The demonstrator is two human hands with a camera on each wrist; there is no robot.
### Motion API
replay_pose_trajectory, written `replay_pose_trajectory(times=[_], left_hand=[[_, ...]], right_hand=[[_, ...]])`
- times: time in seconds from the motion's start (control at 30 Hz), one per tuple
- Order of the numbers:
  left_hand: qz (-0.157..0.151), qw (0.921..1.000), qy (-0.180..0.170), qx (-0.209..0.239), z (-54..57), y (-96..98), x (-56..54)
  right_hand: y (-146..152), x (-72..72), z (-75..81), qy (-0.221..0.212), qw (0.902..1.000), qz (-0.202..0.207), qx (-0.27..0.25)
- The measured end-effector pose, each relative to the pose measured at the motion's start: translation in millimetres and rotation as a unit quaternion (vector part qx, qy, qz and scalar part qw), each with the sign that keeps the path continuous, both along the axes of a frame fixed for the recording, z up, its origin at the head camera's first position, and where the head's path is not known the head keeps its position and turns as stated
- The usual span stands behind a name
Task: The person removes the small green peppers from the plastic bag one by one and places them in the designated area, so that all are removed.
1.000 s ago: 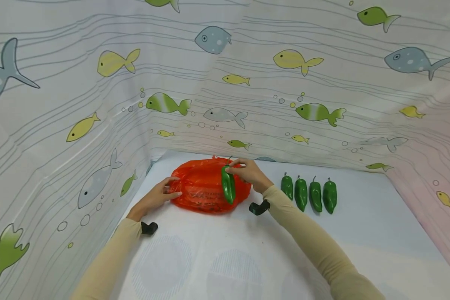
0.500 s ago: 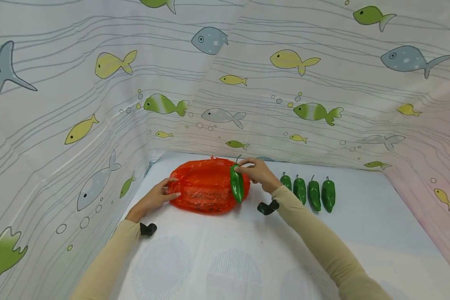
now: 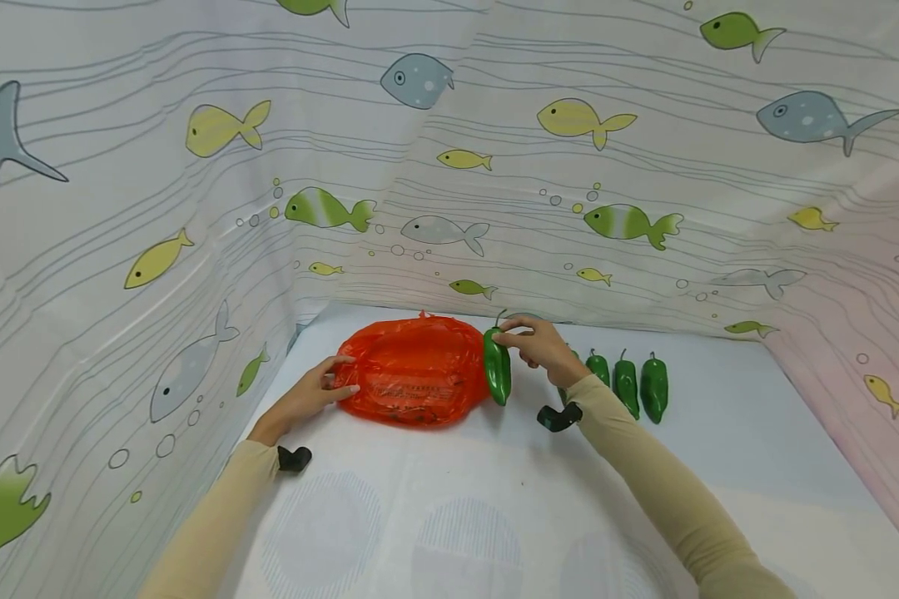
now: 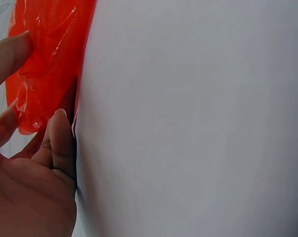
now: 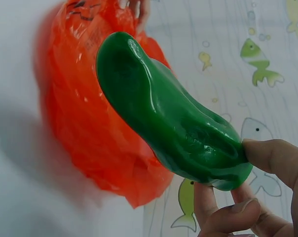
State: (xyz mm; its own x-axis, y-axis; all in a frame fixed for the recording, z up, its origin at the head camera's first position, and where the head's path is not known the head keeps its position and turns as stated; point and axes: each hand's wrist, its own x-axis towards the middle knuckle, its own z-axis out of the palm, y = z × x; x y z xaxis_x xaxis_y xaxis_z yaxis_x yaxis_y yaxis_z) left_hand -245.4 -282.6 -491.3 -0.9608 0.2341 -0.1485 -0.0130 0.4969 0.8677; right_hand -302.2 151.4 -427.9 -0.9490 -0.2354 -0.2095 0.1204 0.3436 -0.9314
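A green chili pepper [image 3: 498, 366] hangs tip down from my right hand [image 3: 543, 343], whose thumb and fingers pinch its stem end. In the right wrist view the glossy pepper [image 5: 164, 113] slants in front of the bag. The wide red plastic bag [image 3: 412, 366] lies on the table, with dark print on its near side. At the bag's left end rests my left hand [image 3: 315, 391], fingers spread. The left wrist view has the thumb [image 4: 13, 54] touching the red bag [image 4: 50, 64] and other fingers beside its edge. What the bag contains is hidden.
Several more green peppers [image 3: 654, 387] stand in a row to the right, one partly behind the right wrist. A fish-patterned curtain [image 3: 524, 183] encloses the white table [image 3: 464, 482] at the back and sides. Black wrist mounts [image 3: 559, 417] sit under the sleeves.
My right hand has carried the pepper rightward, from in front of the bag to its right edge. The left hand keeps its place at the bag's left end.
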Motion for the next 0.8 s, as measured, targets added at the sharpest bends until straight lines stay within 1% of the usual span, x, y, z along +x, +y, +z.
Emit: replay_pose_trajectory(times=[0.17, 0.27, 0.47, 0.6, 0.8], left_hand=[[0.006, 0.9998, 0.005, -0.018, -18.3, -6.8, -8.6], [0.011, 0.9998, 0.002, -0.016, -17.5, -6.1, -7.4], [0.005, 0.9999, 0.006, -0.013, -15.2, -5.3, -3.1], [0.009, 0.9999, 0.004, -0.011, -13.5, -5.0, -0.4], [0.011, 0.9998, -0.001, -0.013, -15.8, -4.6, 0.4]], right_hand=[[16, 2.2, -0.1, -0.008, 0.9999, -0.010, 0.001], [27, 3.3, -1.0, -0.005, 0.9999, -0.014, -0.001], [49, 4.6, -7.6, 0.003, 0.9996, -0.025, 0.008], [62, 7.8, -10.9, 0.003, 0.9993, -0.035, 0.010], [84, 11.3, -17.9, -0.006, 0.9988, -0.047, 0.004]])
